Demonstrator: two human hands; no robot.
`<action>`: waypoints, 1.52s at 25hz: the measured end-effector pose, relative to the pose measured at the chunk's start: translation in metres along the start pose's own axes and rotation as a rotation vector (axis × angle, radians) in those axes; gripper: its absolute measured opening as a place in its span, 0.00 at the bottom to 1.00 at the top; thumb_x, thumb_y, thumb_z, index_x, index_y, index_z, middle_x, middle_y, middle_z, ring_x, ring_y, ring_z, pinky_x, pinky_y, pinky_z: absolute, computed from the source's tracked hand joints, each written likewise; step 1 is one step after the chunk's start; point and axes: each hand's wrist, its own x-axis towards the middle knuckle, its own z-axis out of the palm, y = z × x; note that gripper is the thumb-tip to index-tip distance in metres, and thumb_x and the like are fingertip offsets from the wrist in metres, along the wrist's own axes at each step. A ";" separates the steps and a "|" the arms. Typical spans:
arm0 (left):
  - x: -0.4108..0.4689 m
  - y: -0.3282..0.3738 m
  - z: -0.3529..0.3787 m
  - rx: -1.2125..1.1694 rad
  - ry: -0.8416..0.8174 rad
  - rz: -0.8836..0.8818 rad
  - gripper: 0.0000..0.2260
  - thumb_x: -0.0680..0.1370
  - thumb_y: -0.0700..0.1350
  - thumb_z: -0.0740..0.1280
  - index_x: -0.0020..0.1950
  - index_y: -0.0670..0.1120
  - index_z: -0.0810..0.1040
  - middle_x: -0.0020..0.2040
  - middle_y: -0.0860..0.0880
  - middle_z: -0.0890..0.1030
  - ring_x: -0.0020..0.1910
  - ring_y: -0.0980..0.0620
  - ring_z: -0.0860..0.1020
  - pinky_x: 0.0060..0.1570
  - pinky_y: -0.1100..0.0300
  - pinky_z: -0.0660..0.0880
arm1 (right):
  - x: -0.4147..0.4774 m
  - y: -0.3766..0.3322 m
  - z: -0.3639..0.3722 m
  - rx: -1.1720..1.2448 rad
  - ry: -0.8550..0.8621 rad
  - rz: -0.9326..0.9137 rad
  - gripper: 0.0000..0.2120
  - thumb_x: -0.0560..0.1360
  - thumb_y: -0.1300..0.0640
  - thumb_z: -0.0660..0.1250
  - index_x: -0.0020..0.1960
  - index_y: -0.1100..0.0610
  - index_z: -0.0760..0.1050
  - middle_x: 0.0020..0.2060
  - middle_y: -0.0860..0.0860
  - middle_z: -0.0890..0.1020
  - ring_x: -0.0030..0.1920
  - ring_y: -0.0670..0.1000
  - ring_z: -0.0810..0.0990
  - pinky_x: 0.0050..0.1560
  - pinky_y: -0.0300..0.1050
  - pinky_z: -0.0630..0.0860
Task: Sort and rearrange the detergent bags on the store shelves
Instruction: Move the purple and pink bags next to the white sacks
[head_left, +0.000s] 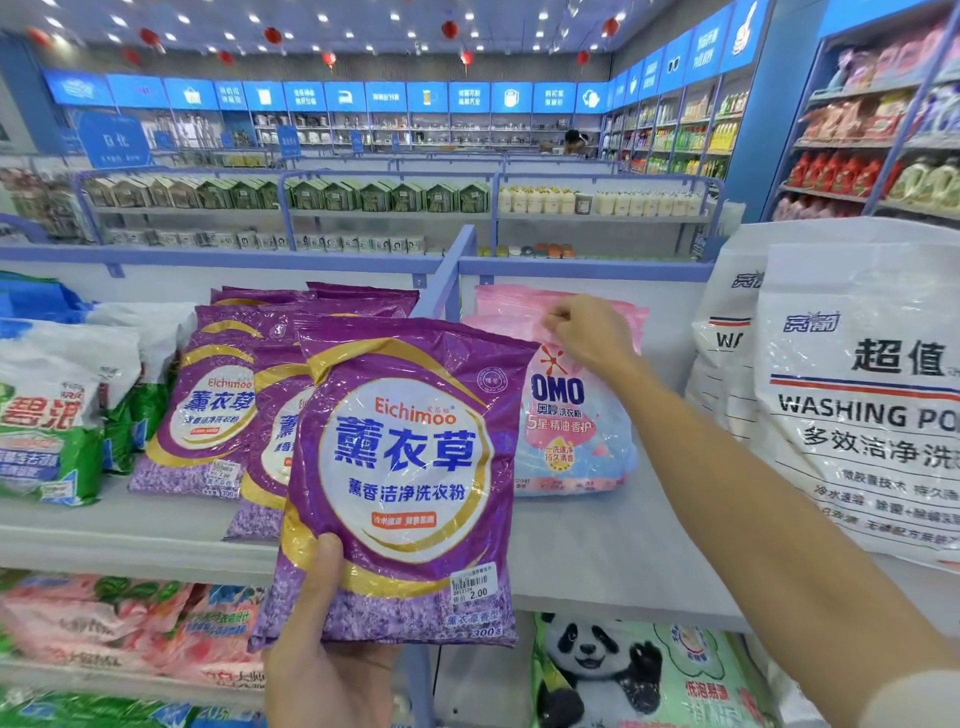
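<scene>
Purple detergent bag (410, 483), gripped low in our left hand (322, 639) to keep it clear, while our right hand (587, 332) pinches the top of the pink OMO bag (571, 415), likely to straighten it

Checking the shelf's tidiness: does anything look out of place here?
The shelved Eichimoo bags left of the divider overlap unevenly; the held Eichimoo bag is off the shelf, in the left hand. No spill shows.

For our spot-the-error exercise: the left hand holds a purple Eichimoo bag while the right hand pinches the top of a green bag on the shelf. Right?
Wrong colour: in the head view the right hand pinches the top of a pink OMO bag on the shelf, not a green one. The left hand does hold the purple Eichimoo bag.
</scene>
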 end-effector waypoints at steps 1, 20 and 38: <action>0.001 0.000 -0.001 -0.002 -0.003 0.010 0.07 0.67 0.49 0.71 0.40 0.54 0.89 0.49 0.49 0.88 0.48 0.48 0.86 0.45 0.40 0.80 | -0.007 0.000 -0.001 0.030 0.054 0.000 0.10 0.83 0.54 0.64 0.48 0.55 0.82 0.48 0.52 0.86 0.44 0.52 0.84 0.47 0.44 0.78; 0.004 -0.005 -0.003 -0.005 -0.059 0.051 0.12 0.69 0.49 0.71 0.50 0.56 0.88 0.55 0.51 0.87 0.55 0.49 0.85 0.51 0.43 0.80 | -0.143 0.069 0.044 0.511 0.294 0.442 0.18 0.85 0.49 0.59 0.38 0.55 0.67 0.33 0.50 0.75 0.38 0.52 0.75 0.41 0.50 0.68; 0.012 -0.009 -0.016 -0.006 0.004 0.003 0.42 0.46 0.58 0.85 0.60 0.54 0.85 0.57 0.47 0.86 0.60 0.39 0.82 0.52 0.30 0.76 | -0.167 -0.001 0.104 -0.230 -0.055 -0.051 0.39 0.74 0.26 0.42 0.80 0.36 0.32 0.80 0.52 0.30 0.79 0.59 0.28 0.71 0.74 0.30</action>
